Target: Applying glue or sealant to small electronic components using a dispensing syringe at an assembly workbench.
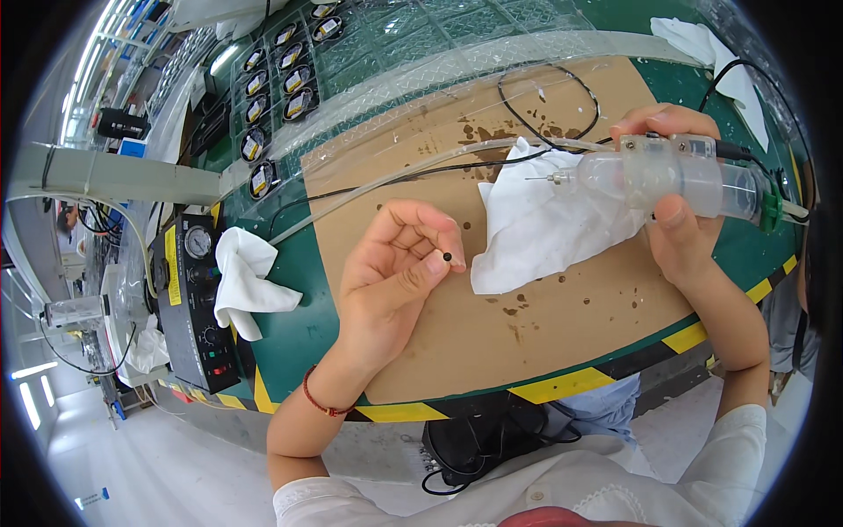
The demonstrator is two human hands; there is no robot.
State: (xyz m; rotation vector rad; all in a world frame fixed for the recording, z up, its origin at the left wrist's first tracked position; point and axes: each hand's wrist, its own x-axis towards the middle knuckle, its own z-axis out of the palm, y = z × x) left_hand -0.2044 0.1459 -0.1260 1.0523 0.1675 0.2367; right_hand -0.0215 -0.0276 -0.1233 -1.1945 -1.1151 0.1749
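Between the thumb and forefinger of my left hand [395,277] is a small black round part [447,257], too small to name more exactly. My right hand [680,211] is wrapped round a clear dispensing syringe [615,180], lying nearly level, with its thin metal needle [538,178] pointing left toward my left hand. The needle and the black part are apart. A crumpled white cloth [527,237] lies on the brown cardboard sheet [421,360] beneath the syringe. A green cap [772,212] closes the syringe's right end.
At the left stands a black dispenser controller [198,299] with a gauge, beside another white cloth [250,281]. Clear trays with several black round parts [299,79] sit at the back left. A black cable and clear hose [378,182] cross the cardboard. Yellow-black tape [562,385] marks the table edge.
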